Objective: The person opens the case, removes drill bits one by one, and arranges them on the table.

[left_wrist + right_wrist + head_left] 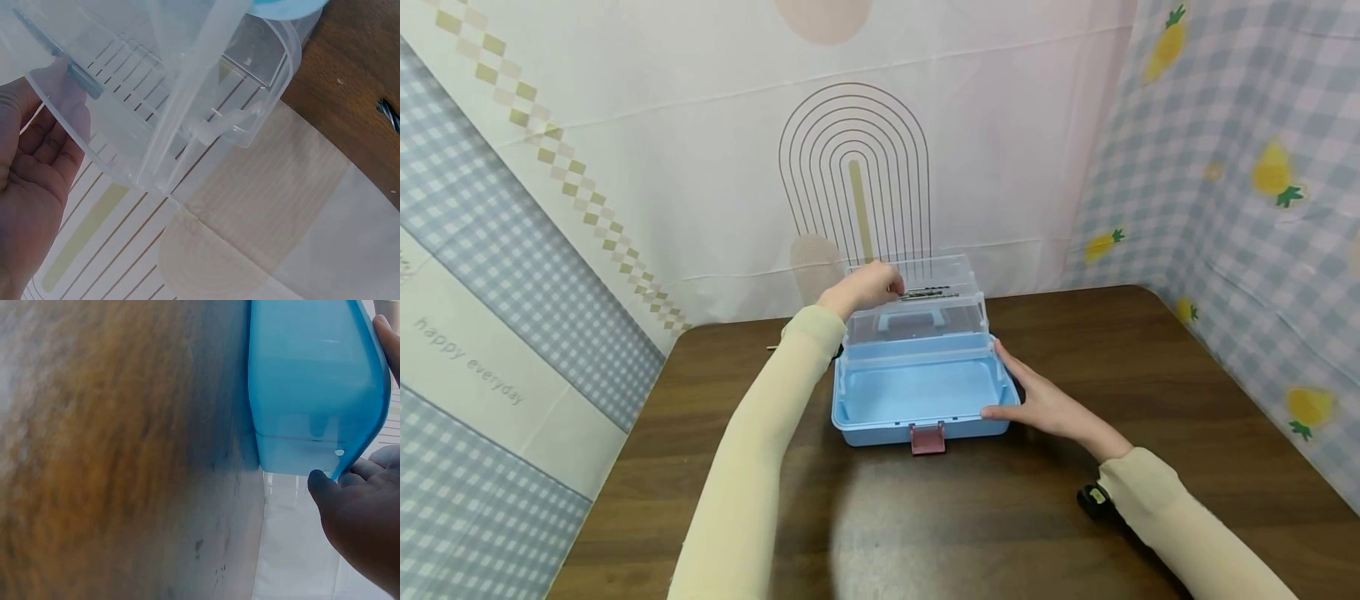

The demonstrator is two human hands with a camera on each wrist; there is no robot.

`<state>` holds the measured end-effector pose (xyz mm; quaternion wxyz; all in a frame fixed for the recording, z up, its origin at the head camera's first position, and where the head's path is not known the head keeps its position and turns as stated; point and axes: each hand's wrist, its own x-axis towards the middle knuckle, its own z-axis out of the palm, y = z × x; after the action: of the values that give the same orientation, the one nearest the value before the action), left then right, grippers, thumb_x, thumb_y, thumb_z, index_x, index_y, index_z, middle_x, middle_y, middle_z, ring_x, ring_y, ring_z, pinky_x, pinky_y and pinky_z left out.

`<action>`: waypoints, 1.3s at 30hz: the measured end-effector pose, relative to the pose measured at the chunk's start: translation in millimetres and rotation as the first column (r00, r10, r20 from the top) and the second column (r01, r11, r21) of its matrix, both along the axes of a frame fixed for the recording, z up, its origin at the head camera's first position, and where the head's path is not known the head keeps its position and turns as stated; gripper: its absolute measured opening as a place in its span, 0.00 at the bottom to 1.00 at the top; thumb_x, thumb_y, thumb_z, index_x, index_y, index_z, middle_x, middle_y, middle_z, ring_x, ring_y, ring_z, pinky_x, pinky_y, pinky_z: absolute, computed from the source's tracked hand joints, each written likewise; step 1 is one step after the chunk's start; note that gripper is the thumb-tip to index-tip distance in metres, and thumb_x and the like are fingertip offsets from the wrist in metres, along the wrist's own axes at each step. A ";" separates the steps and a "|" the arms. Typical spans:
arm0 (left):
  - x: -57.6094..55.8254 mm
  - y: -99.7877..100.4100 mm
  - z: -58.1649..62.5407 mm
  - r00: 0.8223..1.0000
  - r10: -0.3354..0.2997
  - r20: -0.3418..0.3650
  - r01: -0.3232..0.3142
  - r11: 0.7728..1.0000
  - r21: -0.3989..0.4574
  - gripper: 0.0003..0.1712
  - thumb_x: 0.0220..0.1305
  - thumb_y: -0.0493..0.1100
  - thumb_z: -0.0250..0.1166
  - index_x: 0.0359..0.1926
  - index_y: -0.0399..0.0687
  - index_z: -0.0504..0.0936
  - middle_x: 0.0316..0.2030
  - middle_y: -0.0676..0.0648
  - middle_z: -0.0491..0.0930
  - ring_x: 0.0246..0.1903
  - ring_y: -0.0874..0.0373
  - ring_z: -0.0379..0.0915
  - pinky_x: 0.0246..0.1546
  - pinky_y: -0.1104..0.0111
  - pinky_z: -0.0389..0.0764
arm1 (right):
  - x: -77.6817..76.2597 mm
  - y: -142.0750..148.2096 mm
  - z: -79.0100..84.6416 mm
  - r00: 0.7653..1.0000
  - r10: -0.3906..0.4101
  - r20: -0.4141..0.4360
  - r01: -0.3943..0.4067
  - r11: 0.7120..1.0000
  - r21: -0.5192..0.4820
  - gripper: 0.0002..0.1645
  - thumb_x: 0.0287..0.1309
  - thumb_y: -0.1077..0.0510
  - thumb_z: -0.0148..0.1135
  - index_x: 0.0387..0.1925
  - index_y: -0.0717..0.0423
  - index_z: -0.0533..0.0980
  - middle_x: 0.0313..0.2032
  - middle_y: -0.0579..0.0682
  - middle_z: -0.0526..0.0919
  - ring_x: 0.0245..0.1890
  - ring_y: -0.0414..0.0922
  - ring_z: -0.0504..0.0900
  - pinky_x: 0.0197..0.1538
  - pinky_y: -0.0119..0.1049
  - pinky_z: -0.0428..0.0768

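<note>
A light-blue toolbox [925, 387] stands raised open, its clear upper trays [917, 312] lifted toward the wall. My left hand [872, 285] reaches over the top tray with curled fingers. Thin dark drill bits [928, 293] lie there beside its fingertips. Through the cloudy plastic in the left wrist view, the fingers [47, 134] meet one long drill bit [81, 78]; the plastic blurs their contact. My right hand [1045, 404] holds the box's right side, thumb on the front rim and fingers farther back. In the right wrist view, the hand [369, 512] touches the blue wall's edge.
Left of the box, another drill bit [390, 115] lies on the brown wooden table [715, 442]. A mauve latch [927, 438] hangs from the box's front. Patterned cloth [715, 167] hangs behind the table.
</note>
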<state>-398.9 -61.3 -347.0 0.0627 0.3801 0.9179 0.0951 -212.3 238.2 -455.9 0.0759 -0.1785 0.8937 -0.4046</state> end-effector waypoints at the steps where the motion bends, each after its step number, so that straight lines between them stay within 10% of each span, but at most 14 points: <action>1: 0.1 0.0 -0.1 1.000 -0.007 -0.009 0.007 1.000 -0.006 0.11 0.72 0.35 0.61 0.49 0.40 0.87 0.47 0.43 0.85 0.49 0.51 0.81 0.52 0.63 0.80 | -0.2 0.0 -0.1 1.000 -0.001 -0.001 0.001 1.000 0.001 0.69 0.57 0.38 0.72 0.81 0.40 0.33 0.79 0.64 0.39 0.76 0.67 0.46 0.68 0.70 0.55; 17: -0.1 1.0 -1.6 0.996 -0.052 -0.066 0.045 0.994 -0.103 0.12 0.72 0.35 0.60 0.50 0.41 0.87 0.49 0.43 0.85 0.52 0.51 0.80 0.55 0.62 0.79 | 1.9 -1.5 0.0 1.000 -0.003 0.001 0.003 1.000 0.003 0.69 0.57 0.37 0.72 0.81 0.42 0.34 0.79 0.64 0.39 0.76 0.67 0.46 0.69 0.70 0.55; 23: -0.2 1.9 -0.1 0.993 -0.071 -0.089 0.062 0.993 -0.102 0.10 0.71 0.33 0.60 0.43 0.42 0.88 0.39 0.46 0.85 0.38 0.56 0.78 0.45 0.65 0.79 | 1.8 -1.3 0.6 1.000 -0.005 -0.003 0.005 1.000 0.012 0.69 0.57 0.37 0.72 0.81 0.42 0.34 0.79 0.64 0.39 0.76 0.66 0.46 0.69 0.70 0.55; 30: 0.0 4.4 2.6 0.992 -0.072 -0.108 0.059 0.991 -0.123 0.19 0.68 0.31 0.58 0.20 0.50 0.66 0.19 0.52 0.58 0.21 0.59 0.52 0.28 0.68 0.62 | 0.7 -0.6 0.4 1.000 -0.002 -0.005 0.002 1.000 0.010 0.68 0.58 0.38 0.72 0.80 0.36 0.32 0.79 0.63 0.39 0.76 0.66 0.45 0.69 0.70 0.55; 39: -2.4 3.0 2.4 0.998 -0.048 -0.033 0.045 0.996 -0.081 0.11 0.71 0.34 0.60 0.48 0.41 0.87 0.45 0.44 0.85 0.46 0.53 0.80 0.51 0.64 0.80 | 0.6 0.1 -0.8 1.000 -0.004 -0.004 0.004 1.000 0.010 0.68 0.57 0.37 0.72 0.80 0.36 0.32 0.79 0.64 0.39 0.76 0.67 0.45 0.69 0.70 0.55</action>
<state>-401.2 -58.2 -344.6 0.0642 0.4000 0.9129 0.0499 -211.7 238.3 -456.6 0.0742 -0.1771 0.8962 -0.3999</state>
